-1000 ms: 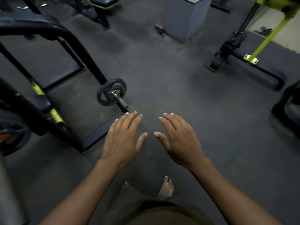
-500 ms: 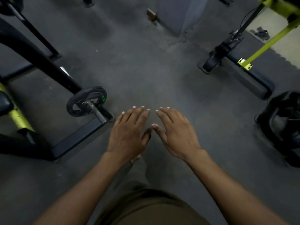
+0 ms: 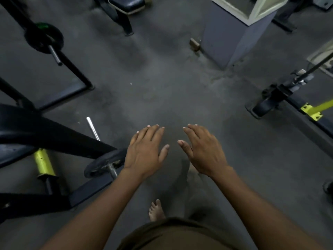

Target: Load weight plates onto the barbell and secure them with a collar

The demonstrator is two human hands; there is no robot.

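My left hand and my right hand hover palm down over the dark floor, fingers spread, holding nothing. Just left of my left wrist a black weight plate sits on a steel barbell sleeve, partly hidden by the black frame and my hand. A second black plate with a green mark sits on another bar end at the upper left. No collar is visible.
A black machine frame with yellow sleeves fills the left side. A shiny steel rod lies by it. A grey pillar stands ahead, a bench farther back, and a black-and-yellow machine base at right. My bare foot is below.
The view has moved forward: the nearer plate now sits beside my left wrist, lower in the frame. My hands have spread slightly apart. A second plate and a bench have come into sight.
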